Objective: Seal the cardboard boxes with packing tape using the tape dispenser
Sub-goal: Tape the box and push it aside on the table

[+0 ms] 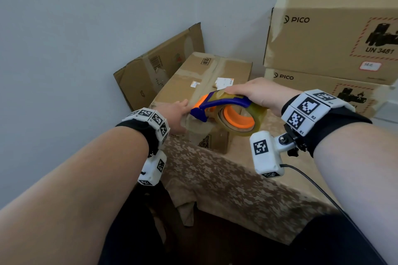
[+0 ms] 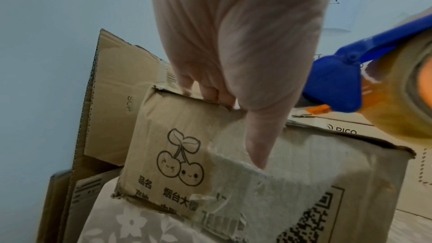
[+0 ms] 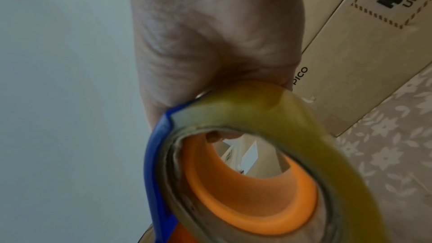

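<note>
Two hands work at one box (image 1: 200, 92) lying on the bench (image 1: 226, 189), its flaps closed so nothing inside shows. Left hand (image 1: 174, 114) clasps the box's near top edge at 9 o'clock of the dispenser, fingers (image 2: 210, 90) hooked over the top, thumb (image 2: 257, 147) flat on the taped front. Right hand (image 1: 256, 92) curls around the dispenser (image 1: 224, 109), whose blue nose rests on the box top by the left hand. Two PICO boxes (image 1: 331, 36) stand stacked at 2 o'clock; flattened cardboard (image 1: 155, 66) leans on the wall at 11.
</note>
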Tool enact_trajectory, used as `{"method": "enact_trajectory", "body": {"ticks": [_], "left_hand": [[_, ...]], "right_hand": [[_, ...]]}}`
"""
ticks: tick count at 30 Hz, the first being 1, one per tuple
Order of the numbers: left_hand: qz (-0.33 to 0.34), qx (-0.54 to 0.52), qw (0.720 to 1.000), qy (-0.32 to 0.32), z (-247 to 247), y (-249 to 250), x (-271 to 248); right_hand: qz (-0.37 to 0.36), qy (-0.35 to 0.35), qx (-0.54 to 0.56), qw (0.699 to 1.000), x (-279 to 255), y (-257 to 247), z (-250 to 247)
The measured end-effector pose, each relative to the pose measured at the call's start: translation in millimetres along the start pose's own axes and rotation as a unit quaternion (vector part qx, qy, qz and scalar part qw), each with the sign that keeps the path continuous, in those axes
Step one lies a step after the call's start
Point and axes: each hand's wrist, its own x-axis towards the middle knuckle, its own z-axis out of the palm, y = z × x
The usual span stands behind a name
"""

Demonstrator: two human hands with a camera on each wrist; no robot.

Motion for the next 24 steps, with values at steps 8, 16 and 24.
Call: {"method": "enact_trajectory", "body": {"ticks": [8,16,24], "left_hand": [[-0.005,0.004,1.000,-0.002,5,-5,7],[-0.004,0.022,1.000,-0.006,8,-6,8],[-0.005,0.021,1.000,0.003,13,10,9]], "right_hand": [[0.004,-0.016,-0.046,0.999,-6,10,-26],[-0.007,-0.004,-0.152,0.988,-5,6,-17],[0.008,-0.002,-0.149,0.989,0,4,-14]]}}
